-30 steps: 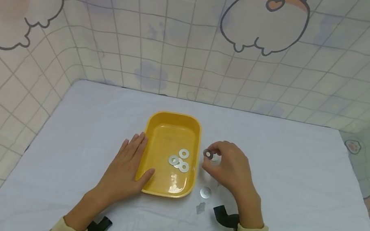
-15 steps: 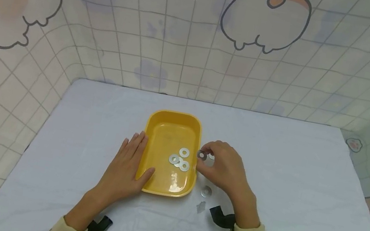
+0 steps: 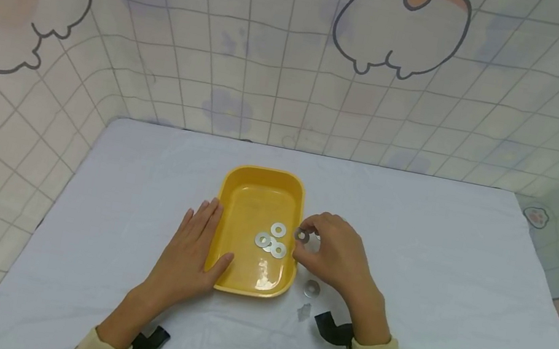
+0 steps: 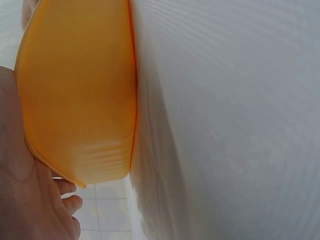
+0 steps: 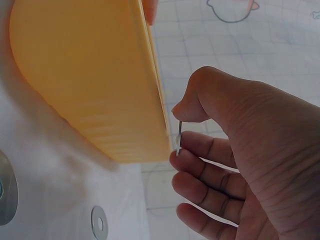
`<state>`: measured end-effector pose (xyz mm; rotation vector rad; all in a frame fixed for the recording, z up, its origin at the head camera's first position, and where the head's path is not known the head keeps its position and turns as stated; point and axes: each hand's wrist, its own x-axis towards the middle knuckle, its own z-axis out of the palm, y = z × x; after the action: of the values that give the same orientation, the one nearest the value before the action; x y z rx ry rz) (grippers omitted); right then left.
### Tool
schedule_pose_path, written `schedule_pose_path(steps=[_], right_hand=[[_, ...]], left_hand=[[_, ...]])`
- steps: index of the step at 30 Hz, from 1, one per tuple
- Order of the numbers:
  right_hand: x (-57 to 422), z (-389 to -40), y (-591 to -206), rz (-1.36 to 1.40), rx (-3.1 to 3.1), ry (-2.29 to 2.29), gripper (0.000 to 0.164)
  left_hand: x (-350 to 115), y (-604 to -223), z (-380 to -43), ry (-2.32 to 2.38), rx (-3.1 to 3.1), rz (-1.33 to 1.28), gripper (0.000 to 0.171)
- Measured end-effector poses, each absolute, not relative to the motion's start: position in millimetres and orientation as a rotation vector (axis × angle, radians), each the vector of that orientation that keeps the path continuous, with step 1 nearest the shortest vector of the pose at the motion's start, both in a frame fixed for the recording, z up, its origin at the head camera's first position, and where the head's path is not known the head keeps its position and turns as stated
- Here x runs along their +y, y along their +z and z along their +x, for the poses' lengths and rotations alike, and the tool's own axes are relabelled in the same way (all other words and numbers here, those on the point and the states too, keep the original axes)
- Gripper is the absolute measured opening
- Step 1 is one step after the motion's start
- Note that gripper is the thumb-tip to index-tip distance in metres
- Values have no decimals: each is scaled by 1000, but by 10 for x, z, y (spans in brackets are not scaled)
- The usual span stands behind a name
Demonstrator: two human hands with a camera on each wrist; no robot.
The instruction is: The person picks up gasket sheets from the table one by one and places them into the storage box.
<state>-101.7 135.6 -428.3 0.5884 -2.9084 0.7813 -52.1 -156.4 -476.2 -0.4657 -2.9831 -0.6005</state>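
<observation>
A yellow tray (image 3: 259, 199) lies on the white-covered table. Several silver washers (image 3: 278, 230) are inside it, some overlapping. My left hand (image 3: 191, 246) rests along the tray's left side, fingers straight and thumb over the rim. From the left wrist view, that palm (image 4: 25, 195) lies against the tray's edge. At the right rim, my right hand (image 3: 340, 257) pinches one washer (image 5: 179, 137) on edge between thumb and fingers. Another washer (image 3: 312, 289) lies on the table below this hand. A further washer (image 5: 96, 222) lies flat near the tray in the right wrist view.
A small grey patch (image 3: 304, 312) shows on the white tablecloth (image 3: 438, 259) below the loose washer. Black straps (image 3: 334, 329) are on both wrists. A tile-patterned sheet (image 3: 275, 74) with cartoon animals hangs behind and beside the table.
My right hand, holding the washer, has moved left from beside the tray to its right rim. My left hand keeps its place on the tray.
</observation>
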Motion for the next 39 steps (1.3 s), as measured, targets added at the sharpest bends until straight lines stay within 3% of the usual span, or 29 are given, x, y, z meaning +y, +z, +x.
schedule_pose_path(steps=[39], right_hand=[[1220,-952,-4242,766,-2851,768,21]], left_hand=[[-1573,-4767,-522,-615,-2964,-476,89]])
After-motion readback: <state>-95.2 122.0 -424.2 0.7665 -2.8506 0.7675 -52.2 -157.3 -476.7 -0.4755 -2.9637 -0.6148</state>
